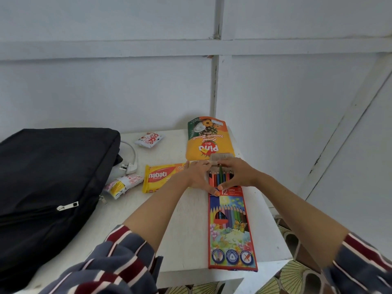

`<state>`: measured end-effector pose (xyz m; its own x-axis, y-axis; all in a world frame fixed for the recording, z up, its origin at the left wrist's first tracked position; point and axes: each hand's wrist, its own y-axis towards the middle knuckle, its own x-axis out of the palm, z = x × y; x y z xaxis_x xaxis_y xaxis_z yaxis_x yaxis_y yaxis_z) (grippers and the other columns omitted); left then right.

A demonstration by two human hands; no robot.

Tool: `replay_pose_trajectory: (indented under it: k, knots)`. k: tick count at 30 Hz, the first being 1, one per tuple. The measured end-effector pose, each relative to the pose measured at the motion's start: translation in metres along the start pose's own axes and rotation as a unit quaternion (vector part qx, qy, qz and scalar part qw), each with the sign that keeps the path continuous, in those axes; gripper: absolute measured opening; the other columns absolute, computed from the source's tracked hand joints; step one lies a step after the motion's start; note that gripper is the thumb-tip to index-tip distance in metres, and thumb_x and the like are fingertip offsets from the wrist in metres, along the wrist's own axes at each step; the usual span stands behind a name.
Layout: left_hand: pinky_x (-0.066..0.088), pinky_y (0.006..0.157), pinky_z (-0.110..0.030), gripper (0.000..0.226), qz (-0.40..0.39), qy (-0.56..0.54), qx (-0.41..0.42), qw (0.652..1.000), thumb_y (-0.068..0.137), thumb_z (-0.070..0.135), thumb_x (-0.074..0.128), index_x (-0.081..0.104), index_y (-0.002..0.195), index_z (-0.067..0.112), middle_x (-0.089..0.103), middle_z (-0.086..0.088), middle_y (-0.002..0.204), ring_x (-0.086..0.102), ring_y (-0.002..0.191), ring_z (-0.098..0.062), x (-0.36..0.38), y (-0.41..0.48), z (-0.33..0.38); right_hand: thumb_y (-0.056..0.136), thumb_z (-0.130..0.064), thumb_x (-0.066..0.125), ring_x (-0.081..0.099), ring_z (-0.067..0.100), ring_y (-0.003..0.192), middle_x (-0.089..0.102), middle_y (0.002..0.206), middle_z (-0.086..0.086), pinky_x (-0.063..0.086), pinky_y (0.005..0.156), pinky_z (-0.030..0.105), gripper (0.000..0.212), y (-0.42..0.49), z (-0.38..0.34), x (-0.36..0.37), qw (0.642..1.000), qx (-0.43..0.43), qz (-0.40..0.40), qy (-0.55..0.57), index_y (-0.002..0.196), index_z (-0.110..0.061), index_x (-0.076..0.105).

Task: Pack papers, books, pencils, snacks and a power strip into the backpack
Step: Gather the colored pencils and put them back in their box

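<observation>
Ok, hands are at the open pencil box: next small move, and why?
Probably the right hand pushes the green pencil down level: it stands above the others in the open pencil box, which the left hand holds, so the flap could not shut.

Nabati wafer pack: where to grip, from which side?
Pinch the nabati wafer pack across its short width at mid-length, coming from above. It lies flat on the table, both long edges are free, while the small white snack pack crowds its left end.

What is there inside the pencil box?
Coloured pencils show at the box's open top; one green pencil sticks out further. The box covers their lower parts, except through a small window.
</observation>
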<state>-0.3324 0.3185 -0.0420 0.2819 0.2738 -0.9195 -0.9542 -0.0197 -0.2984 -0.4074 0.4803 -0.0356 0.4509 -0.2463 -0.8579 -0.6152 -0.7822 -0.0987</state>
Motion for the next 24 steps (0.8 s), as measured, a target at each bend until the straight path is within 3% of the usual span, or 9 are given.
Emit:
replay_pose_trajectory:
  k: [3, 7, 11, 13, 18, 24]
  knots:
    - [-0.009, 0.114, -0.053, 0.110, -0.002, 0.003, -0.006, 1.000, 0.069, 0.065, 0.066, 0.010, 0.151, 0.019, 0.006, -0.001, 0.159, 0.000, 0.146, -0.026, 0.000, -0.003, 0.001, 0.077, -0.045, 0.071, 0.031, 0.022, 0.135, 0.032, 0.149, 0.003, 0.021, 0.115, 0.046, 0.085, 0.001, 0.001, 0.003, 0.997, 0.033, -0.052, -0.038, 0.145, -0.019, 0.028]
    - [-0.011, 0.113, -0.054, 0.108, -0.004, -0.001, -0.009, 1.000, 0.070, 0.063, 0.066, 0.010, 0.151, 0.019, 0.005, -0.001, 0.159, -0.002, 0.146, -0.025, -0.003, -0.006, 0.004, 0.075, -0.045, 0.073, 0.044, 0.021, 0.125, 0.050, 0.136, 0.002, 0.027, 0.111, 0.040, 0.069, 0.004, -0.003, -0.002, 0.996, 0.011, -0.043, -0.074, 0.134, -0.020, 0.047]
    - [-0.012, 0.112, -0.057, 0.109, -0.005, -0.001, -0.003, 1.000, 0.068, 0.064, 0.067, 0.010, 0.151, 0.021, 0.006, 0.000, 0.159, -0.002, 0.145, -0.026, -0.005, -0.005, 0.005, 0.070, -0.058, 0.071, 0.016, 0.023, 0.142, 0.020, 0.154, 0.003, 0.010, 0.116, 0.049, 0.098, 0.011, 0.004, 0.002, 0.989, 0.034, -0.049, -0.139, 0.147, -0.019, 0.023]
    - [-0.011, 0.112, -0.058, 0.109, -0.007, 0.000, -0.001, 1.000, 0.068, 0.064, 0.067, 0.010, 0.151, 0.022, 0.006, 0.000, 0.158, -0.002, 0.145, -0.027, -0.005, -0.005, 0.005, 0.069, -0.061, 0.069, 0.012, 0.024, 0.143, 0.014, 0.156, 0.001, 0.007, 0.116, 0.052, 0.100, 0.014, 0.008, 0.002, 0.987, 0.048, -0.066, -0.139, 0.148, -0.023, 0.019]
    - [-0.012, 0.110, -0.058, 0.108, -0.009, -0.001, -0.006, 1.000, 0.068, 0.064, 0.068, 0.011, 0.150, 0.022, 0.006, -0.001, 0.158, -0.001, 0.145, -0.027, -0.005, -0.004, 0.005, 0.064, -0.054, 0.077, 0.031, 0.022, 0.132, 0.034, 0.144, 0.003, 0.024, 0.112, 0.044, 0.092, 0.015, 0.005, 0.000, 0.993, 0.048, -0.044, -0.093, 0.139, -0.019, 0.036]
    - [-0.013, 0.110, -0.060, 0.107, -0.006, -0.005, -0.006, 1.000, 0.068, 0.063, 0.068, 0.012, 0.150, 0.023, 0.008, -0.001, 0.158, -0.001, 0.145, -0.028, -0.005, -0.002, 0.004, 0.066, -0.039, 0.081, 0.031, 0.022, 0.128, 0.032, 0.139, 0.007, 0.031, 0.106, 0.034, 0.083, 0.015, -0.004, -0.004, 0.996, 0.050, -0.051, -0.058, 0.134, -0.011, 0.042]
